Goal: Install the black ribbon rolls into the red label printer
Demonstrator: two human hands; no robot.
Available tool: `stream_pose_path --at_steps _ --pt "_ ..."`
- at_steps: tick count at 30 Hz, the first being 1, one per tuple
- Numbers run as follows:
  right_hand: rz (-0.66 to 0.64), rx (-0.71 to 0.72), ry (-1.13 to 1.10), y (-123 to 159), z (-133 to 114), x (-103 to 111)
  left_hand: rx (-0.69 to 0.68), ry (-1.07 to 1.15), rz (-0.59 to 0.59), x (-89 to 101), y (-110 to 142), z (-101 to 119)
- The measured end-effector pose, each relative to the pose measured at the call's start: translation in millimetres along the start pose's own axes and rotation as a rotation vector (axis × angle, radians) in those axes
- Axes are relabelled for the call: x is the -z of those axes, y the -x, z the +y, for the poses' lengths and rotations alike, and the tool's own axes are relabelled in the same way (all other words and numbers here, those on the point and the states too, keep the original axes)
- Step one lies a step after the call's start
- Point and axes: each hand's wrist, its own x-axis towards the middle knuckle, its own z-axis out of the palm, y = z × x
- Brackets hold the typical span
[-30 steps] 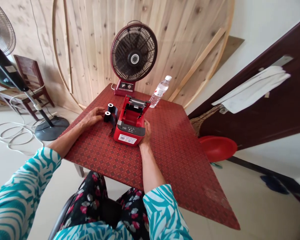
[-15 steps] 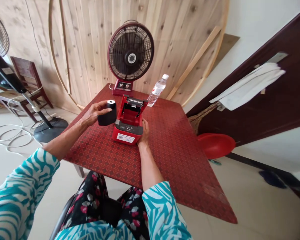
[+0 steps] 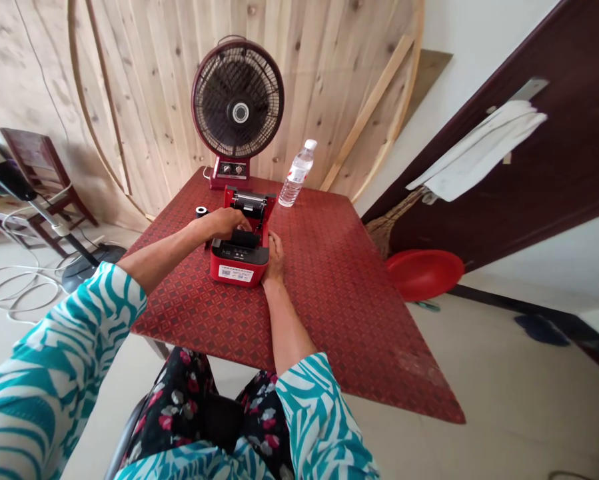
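Observation:
A red and black label printer (image 3: 236, 275) sits on the table with its lid up and its inside exposed. My left hand (image 3: 229, 223) reaches over from the left, fingers closed on a black paper roll (image 3: 245, 239) that lies in the printer's open bay. My fingertips and part of the roll overlap there, so how deep it sits is hard to make out. My right hand (image 3: 274, 257) grips the printer's right side, some fingers hidden behind it. Another black roll with a white core (image 3: 201, 211) stands beyond my left wrist, partly covered by it.
A table fan (image 3: 236, 110) stands at the back of the red patterned table (image 3: 339, 300). Behind the printer on its right is a water bottle (image 3: 298, 173). A red basin (image 3: 424, 275) is off the table's right edge; a wooden chair (image 3: 39, 173) is at far left.
My left hand picked up one black roll from beside the printer and carried it right into the open bay. My right hand stayed on the printer's side. The view shifted slightly right.

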Motion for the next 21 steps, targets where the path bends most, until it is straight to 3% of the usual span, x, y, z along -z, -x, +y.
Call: stream_pose_path --at_steps 4,7,10,12,14,17,21 --pt "-0.027 -0.013 -0.015 -2 3 0 0.045 -0.125 -0.044 -4.3 -12 2" --pt "-0.022 -0.004 -0.002 -1 1 0 0.014 0.022 -0.012 -5.7 -10 -3" --pt "-0.009 0.013 0.013 0 -1 0 0.006 0.349 0.212 -11.7 9 -7" --pt "-0.009 0.013 0.024 1 -2 1 0.031 0.535 0.444 -23.0 27 -8" --pt "-0.015 0.012 0.031 1 -1 2 0.043 0.661 0.575 -39.0 44 -6" --pt "-0.023 0.007 0.038 1 1 3 -0.044 0.731 0.698 -61.6 60 -1" --pt "-0.008 0.018 0.086 3 -4 2 -0.210 0.595 0.747 -74.0 65 2"
